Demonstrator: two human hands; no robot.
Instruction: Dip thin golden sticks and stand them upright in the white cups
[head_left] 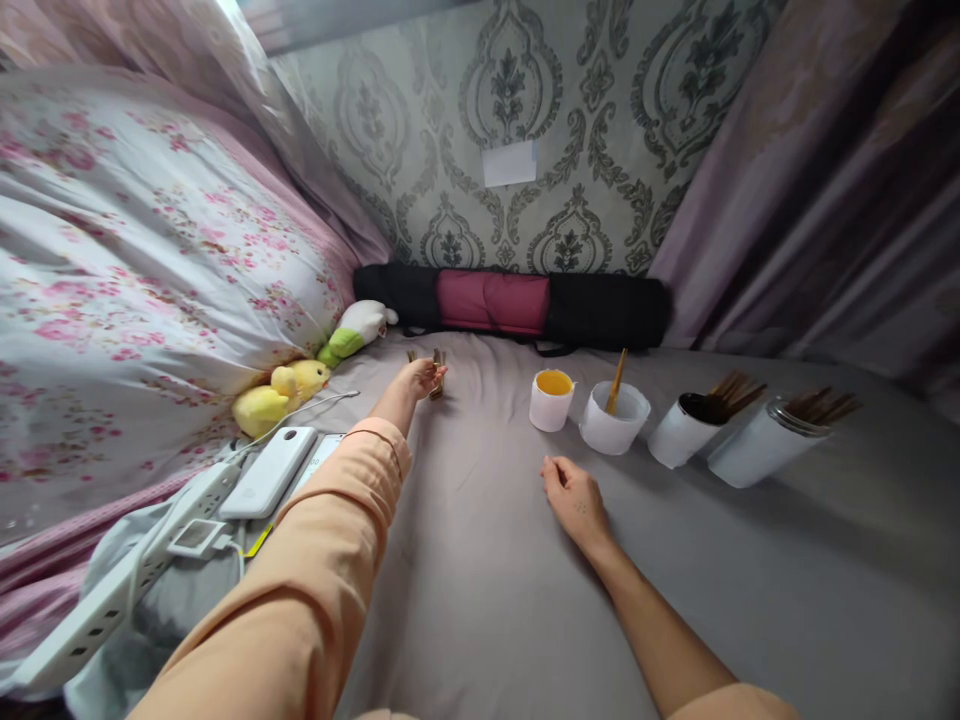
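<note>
My left hand (423,377) reaches far forward over the bed sheet, its fingers curled at small brown upright pieces (436,393). These look like short sticks or clips, partly hidden behind the hand. Whether the fingers grip one is too small to see. My right hand (576,500) rests on the sheet nearer to me, loosely closed, with nothing showing in it. Beyond it stand a white cup with yellow contents (551,408) and a wider white tub (613,430), where a yellow-brown stick (616,382) leans.
Two tilted white containers, one dark inside (675,440), one glassy-rimmed (757,455), hold brown sticks at right. A black and maroon roll bag (491,302) lies along the wall. At left are plush toys (274,398), a power bank (268,472), a phone (319,462) and a power strip (150,560).
</note>
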